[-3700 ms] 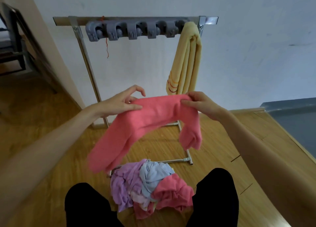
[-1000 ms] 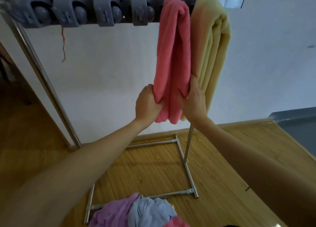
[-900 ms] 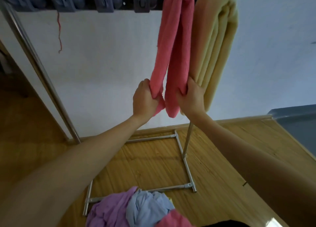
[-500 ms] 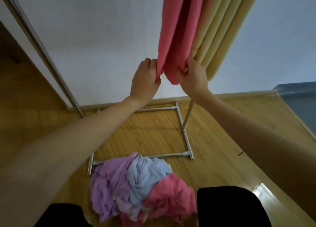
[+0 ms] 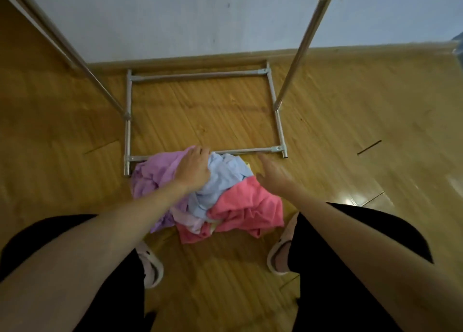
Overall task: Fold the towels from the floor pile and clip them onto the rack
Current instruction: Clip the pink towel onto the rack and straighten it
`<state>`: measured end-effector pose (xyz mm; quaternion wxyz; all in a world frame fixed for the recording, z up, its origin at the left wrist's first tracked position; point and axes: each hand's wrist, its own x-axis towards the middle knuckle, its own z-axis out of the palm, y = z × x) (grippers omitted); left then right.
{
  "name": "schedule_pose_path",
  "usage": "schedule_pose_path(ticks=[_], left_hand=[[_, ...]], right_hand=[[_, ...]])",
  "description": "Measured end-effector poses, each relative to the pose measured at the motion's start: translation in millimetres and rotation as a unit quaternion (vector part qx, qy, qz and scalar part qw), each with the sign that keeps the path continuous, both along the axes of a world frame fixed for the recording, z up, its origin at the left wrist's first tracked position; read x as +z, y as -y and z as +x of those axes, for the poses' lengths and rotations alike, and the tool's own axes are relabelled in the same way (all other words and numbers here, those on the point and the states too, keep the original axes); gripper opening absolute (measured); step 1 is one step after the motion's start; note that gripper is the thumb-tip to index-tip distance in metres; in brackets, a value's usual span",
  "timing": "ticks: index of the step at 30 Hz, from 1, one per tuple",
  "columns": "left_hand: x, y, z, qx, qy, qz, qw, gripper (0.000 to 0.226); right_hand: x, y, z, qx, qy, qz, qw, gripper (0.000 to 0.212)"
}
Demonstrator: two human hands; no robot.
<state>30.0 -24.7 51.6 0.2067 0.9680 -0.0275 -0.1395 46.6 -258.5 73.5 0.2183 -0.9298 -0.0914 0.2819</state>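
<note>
On the floor at 6 o'clock of the rack base, between your two slippered feet, lies the towel pile: a purple towel at 9 o'clock of the heap, a light blue towel in the middle, a pink towel at 4 o'clock. No heap-wide long axis; it is a crumpled mound, a little wider from 9 to 3 than it is deep.

Your left hand rests palm-down on the seam where purple meets blue, fingers curled over the cloth. Whether they have closed on a fold you cannot tell from this view (knuckles hide the tips). Your right hand is open, fingers spread, hovering at the 2 o'clock edge of the pile, just beside the blue and above the pink; it holds nothing.

Judgement: left hand is nearer, and the blue lies directly at its 3 o'clock, so the next pick likely starts there.

Brands, labels, writing: none legible on any cloth or on the rack.
</note>
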Motion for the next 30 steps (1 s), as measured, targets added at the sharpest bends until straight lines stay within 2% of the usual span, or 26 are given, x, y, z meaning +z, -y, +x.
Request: schedule_pose_path(ticks=[2,7,9,11,13,16,19,23,26,27,30], left_hand=[[-34.6,5.1,-31.4,0.019,-0.064,-0.011,0.998,0.037],[-96.5,16.1,-76.5,0.035,-0.187,-0.052,0.980,0.015],[-113.2,21.5,-82.4,0.060,-0.210,-0.055,0.974,0.011],[-127.2,28.6,-86.8,0.086,-0.235,-0.057,0.967,0.018],[-140.3,34.9,-91.4,0.109,-0.245,-0.069,0.961,0.023],[-156.1,41.2,-101.3,0.129,-0.232,-0.072,0.962,0.034],[-154.3,44.9,-107.8,0.119,-0.186,-0.044,0.974,0.025],[-129.4,47.5,-103.4,0.146,-0.126,-0.127,0.973,0.012],[-98.5,45.5,-95.5,0.169,-0.094,-0.179,0.965,0.011],[-89.0,43.9,-92.6,0.166,-0.077,-0.182,0.966,0.011],[-58.2,37.5,-82.8,0.189,-0.068,-0.215,0.956,0.008]], right_hand=[[-32.8,-1.8,-23.0,0.023,-0.068,-0.017,0.997,0.065],[-95.7,-12.9,-57.5,0.038,-0.142,-0.014,0.989,0.067],[-110.9,-18.6,-64.7,0.059,-0.140,-0.003,0.988,0.079],[-125.3,-23.5,-72.5,0.064,-0.128,0.010,0.990,0.098],[-140.3,-25.6,-78.4,0.063,-0.124,0.018,0.990,0.108],[-156.8,-25.9,-83.2,0.053,-0.133,0.032,0.989,0.111],[-161.0,-27.1,-84.2,0.053,-0.133,0.029,0.989,0.108],[-158.6,-32.6,-81.1,0.069,-0.126,0.034,0.989,0.094],[-146.4,-36.7,-73.8,0.072,-0.105,0.051,0.991,0.083],[-139.8,-38.1,-70.5,0.076,-0.086,0.047,0.992,0.074],[-113.7,-43.2,-59.6,0.071,-0.013,0.046,0.996,0.024]])
